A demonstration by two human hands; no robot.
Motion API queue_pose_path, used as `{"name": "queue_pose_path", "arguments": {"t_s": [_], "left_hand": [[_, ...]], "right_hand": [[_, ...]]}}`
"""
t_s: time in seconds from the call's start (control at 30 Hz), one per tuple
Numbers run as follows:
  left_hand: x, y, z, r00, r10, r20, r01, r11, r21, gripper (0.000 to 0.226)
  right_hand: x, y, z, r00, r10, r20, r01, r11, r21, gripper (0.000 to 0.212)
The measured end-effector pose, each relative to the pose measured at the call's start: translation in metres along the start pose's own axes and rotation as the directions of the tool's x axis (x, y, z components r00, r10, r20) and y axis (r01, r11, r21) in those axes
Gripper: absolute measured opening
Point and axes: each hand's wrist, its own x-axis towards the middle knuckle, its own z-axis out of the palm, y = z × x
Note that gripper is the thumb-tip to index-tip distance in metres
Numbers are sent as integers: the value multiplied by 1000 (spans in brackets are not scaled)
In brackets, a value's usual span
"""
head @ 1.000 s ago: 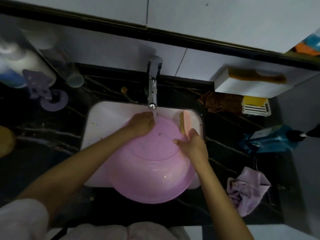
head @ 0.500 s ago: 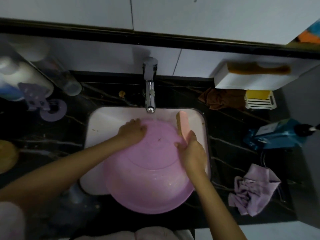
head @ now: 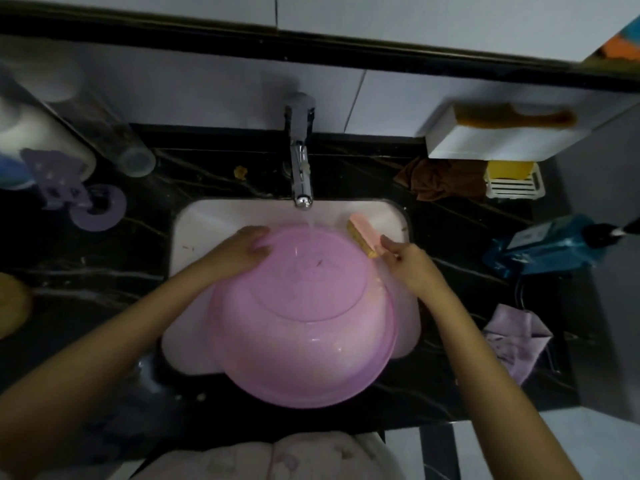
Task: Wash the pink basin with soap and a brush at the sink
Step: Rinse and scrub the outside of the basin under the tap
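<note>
Head view: basin (head: pixel 304 323) lies upside down over the sink (head: pixel 207 230), under the running tap (head: pixel 300 168). My left hand (head: pixel 242 252) rests on it, fingers straight; my right hand (head: pixel 412 268) pinches the brush (head: pixel 363 235) beside its rim.

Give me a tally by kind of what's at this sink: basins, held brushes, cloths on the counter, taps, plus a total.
Basins: 1, the pink basin
Held brushes: 1, the brush in the right hand
Cloths: 2, the brown cloth and the lilac cloth
Taps: 1, the tap
Total: 5
</note>
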Motion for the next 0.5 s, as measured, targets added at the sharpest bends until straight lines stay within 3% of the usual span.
{"name": "queue_pose_path", "arguments": {"t_s": [0.1, 0.2, 0.27, 0.4, 0.43, 0.5], "left_hand": [[-21, 2, 3, 990, 98, -99, -110, 987, -118, 65], [-34, 0, 7, 982, 109, -153, -138, 970, -199, 53], [-43, -6, 16, 983, 111, -144, -136, 975, -177, 41], [-46, -13, 30, 974, 86, -209, -132, 968, -216, 42], [-45, -13, 31, 975, 84, -208, -132, 964, -232, 41], [-44, -13, 30, 976, 75, -204, -126, 960, -251, 41]], "right_hand": [[25, -18, 5, 995, -88, 41, 93, 983, -155, 42], [35, -49, 27, 968, -246, 56, 249, 889, -384, 42], [24, -60, 38, 933, -343, 112, 357, 830, -429, 43], [-20, -34, 17, 772, -455, 444, 561, 816, -139, 40], [-28, -21, 3, 756, -443, 481, 542, 837, -80, 38], [-25, 1, -16, 817, -397, 419, 466, 882, -72, 33]]}}
